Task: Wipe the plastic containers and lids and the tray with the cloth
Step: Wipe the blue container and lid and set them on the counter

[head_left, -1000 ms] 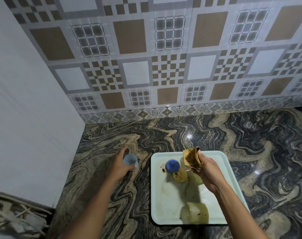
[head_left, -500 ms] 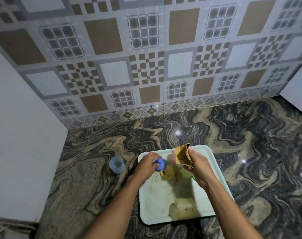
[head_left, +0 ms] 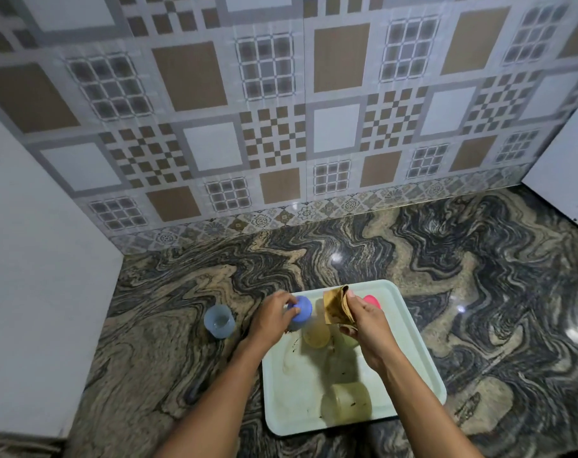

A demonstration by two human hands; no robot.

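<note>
Left hand (head_left: 271, 317) closing grip on blue lid (head_left: 301, 309) at tray's (head_left: 410, 328) far-left corner. Right hand (head_left: 363, 320) clamping folded cloth (head_left: 335, 305) just beside. Judged step: lifting lid for wiping; best pinching rim, presenting soiled face to cloth. Clear container (head_left: 219, 321) standing on table (head_left: 168, 342), left of tray.

1. The scene is dimly and evenly lit from above; small glare spots are seen on the polished countertop (head_left: 336, 258).
2. Soft shadows are cast on the tray (head_left: 416, 352).
3. The wall tiles (head_left: 281, 110) are slightly blurred; straight lines are bowed near the edges.
</note>
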